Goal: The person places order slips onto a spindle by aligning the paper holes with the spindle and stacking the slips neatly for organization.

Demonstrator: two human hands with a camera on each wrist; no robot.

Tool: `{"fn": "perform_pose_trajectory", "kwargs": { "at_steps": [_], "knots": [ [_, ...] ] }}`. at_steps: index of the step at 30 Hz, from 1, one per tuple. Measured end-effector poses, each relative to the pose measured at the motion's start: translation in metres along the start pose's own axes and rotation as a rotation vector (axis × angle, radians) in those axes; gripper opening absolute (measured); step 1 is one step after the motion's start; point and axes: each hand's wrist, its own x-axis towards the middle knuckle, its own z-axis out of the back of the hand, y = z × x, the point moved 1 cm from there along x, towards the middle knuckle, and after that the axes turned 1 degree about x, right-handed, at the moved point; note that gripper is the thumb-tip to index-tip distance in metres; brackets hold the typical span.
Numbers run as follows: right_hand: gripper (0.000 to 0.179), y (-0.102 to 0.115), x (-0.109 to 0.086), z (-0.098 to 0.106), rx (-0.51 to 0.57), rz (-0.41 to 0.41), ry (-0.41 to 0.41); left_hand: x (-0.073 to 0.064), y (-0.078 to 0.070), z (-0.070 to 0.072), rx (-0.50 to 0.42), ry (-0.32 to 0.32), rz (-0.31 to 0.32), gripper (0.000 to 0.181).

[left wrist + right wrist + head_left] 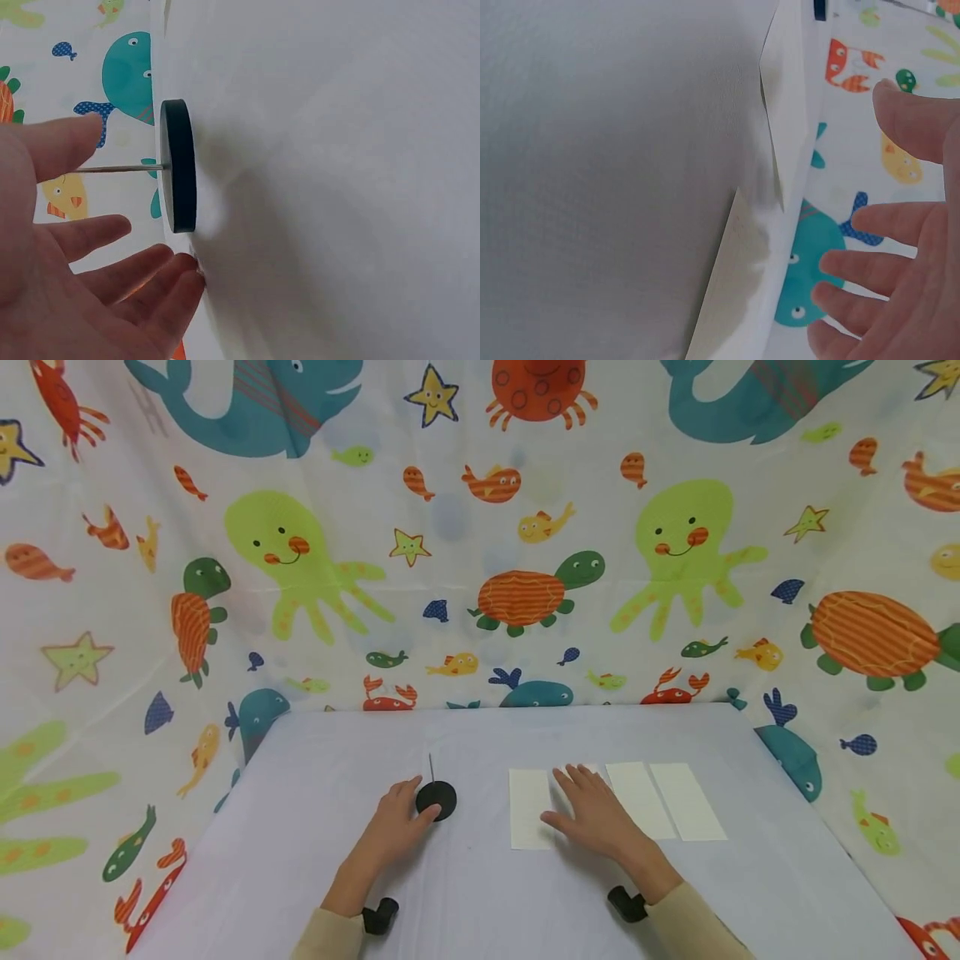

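Beige sleeves (pixel 330 937) are occupying the near edge of the head view, a black wrist unit (pixel 381 916) sitting beside each. On the white table (pixel 480 902), a black disc (pixel 442 793) is lying flat and supporting a thin upright rod (pixel 431 766); its breadth is presumably keeping the rod steady. The left hand (pixel 395 821) is standing beside the disc, thumb and fingers spread at its edge and gripping nothing; whether skin is touching it, the views are not showing clearly. Four pale, paper-like strips (pixel 647 797) are lying side by side to the right, probably so that each is being left separately accessible. The right hand (pixel 600 818) is hovering above the second strip from the left, partly hiding it, its fingers spread and pinching nothing.
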Motion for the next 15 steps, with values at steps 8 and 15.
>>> {"fn": "perform_pose_trajectory", "kwargs": {
  "at_steps": [8,15],
  "knots": [
    [0.074,0.007,0.006,-0.004,0.076,0.014,0.015,0.008,0.002,-0.001,-0.038,0.009,0.053,0.064],
    [0.071,0.008,0.012,-0.009,0.119,-0.029,0.072,0.014,0.003,-0.003,-0.031,0.009,0.054,0.061]
  ]
}}
